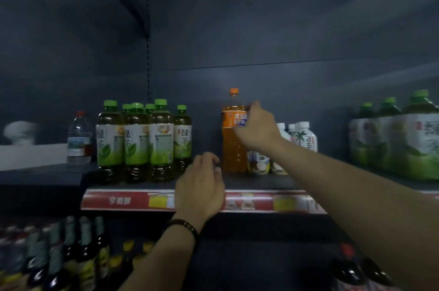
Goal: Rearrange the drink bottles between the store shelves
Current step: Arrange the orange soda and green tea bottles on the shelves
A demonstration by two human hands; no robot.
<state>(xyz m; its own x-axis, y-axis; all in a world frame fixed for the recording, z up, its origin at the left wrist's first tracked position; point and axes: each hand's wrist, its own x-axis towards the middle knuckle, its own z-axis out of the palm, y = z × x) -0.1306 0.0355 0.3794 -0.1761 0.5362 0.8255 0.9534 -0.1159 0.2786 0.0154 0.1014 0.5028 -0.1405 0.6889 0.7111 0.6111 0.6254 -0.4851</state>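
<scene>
A tall orange soda bottle (233, 145) with an orange cap stands upright on the dark upper shelf (133, 185). My right hand (257, 128) wraps its label from the right. To its left stands a cluster of several green-tea bottles (142, 141) with green caps. White coconut-drink bottles (301, 136) stand just right of the orange bottle, partly hidden by my right forearm. My left hand (202, 186) hovers over the shelf's front edge between the tea bottles and the orange bottle, fingers loosely curled, holding nothing.
A clear water bottle (79, 138) stands left of the tea bottles. A shrink-wrapped pack of green-tea bottles (399, 138) fills the shelf's right end. A red price strip (123, 201) runs along the shelf's front. Dark bottles (69, 252) crowd the lower shelf.
</scene>
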